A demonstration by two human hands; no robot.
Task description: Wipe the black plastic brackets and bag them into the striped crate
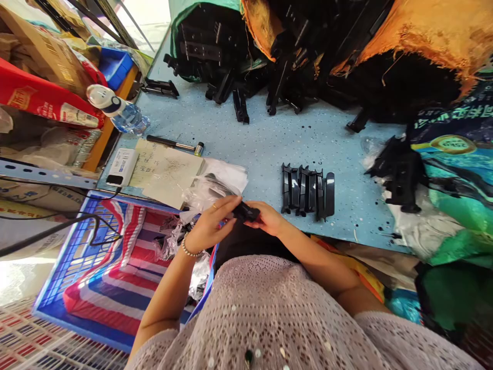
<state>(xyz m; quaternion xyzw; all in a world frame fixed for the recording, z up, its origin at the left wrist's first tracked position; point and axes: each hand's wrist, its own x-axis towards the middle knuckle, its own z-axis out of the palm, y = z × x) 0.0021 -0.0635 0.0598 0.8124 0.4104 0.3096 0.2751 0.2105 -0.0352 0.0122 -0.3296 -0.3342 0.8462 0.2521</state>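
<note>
A black plastic part point(246, 211) is held between my two hands at the table's front edge. My left hand point(215, 223), with a ring and a bead bracelet, has its fingers round the part's left end. At the other end, my right hand point(267, 218) grips the same part from the right. Clear plastic bags point(204, 192) lie just behind my left hand, partly under its fingers. To the right, several black parts point(307, 191) stand side by side in a row on the blue speckled table point(246, 144).
Sacks point(435, 31) spill black parts along the back. A hammer point(175, 144), cardboard point(173, 174), a white box point(122, 167) and a bottle point(125, 114) are at the left. Below stands a blue crate point(57, 288) with striped cloth. More parts and bags point(404, 174) lie at the right.
</note>
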